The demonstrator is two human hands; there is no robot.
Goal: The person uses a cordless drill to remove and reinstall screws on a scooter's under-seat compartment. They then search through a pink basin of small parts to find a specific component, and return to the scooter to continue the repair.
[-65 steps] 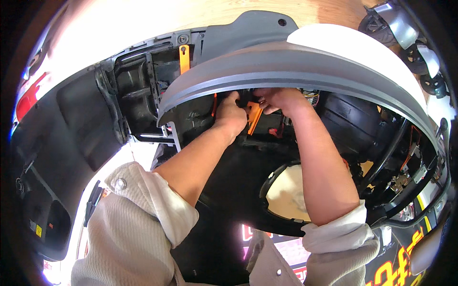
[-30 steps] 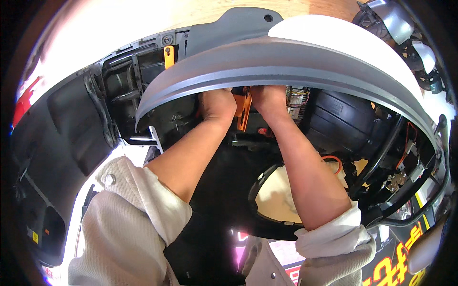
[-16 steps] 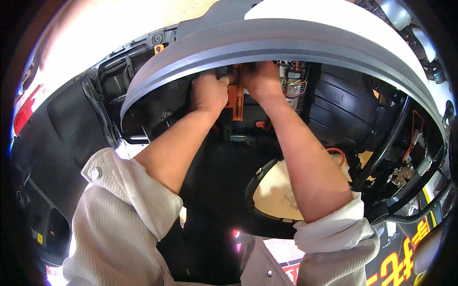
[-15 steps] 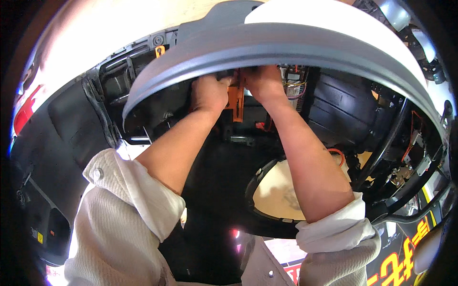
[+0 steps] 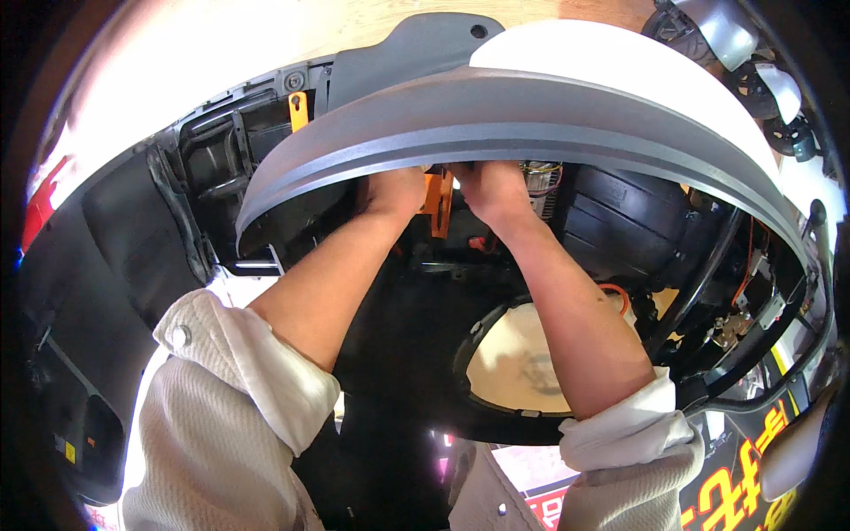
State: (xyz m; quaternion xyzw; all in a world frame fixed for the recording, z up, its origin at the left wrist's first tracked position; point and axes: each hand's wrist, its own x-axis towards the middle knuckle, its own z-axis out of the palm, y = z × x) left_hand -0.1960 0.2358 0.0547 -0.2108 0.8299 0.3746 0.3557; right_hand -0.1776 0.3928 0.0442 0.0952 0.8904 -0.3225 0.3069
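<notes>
Head view shows red-edged yellow lettering [image 5: 749, 467]; grip of left hand [image 5: 396, 189] and right hand [image 5: 497, 189] cannot be told.

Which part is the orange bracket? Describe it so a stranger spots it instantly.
Find the big curved grey rim. Below it, between the left hand and right hand, is the bracket. Its deeper orange sets it apart from the yellower tab above the rim.

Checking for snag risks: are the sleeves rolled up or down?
Rolled up: both light sleeves have their cuffs folded back, leaving the forearms bare.
</notes>
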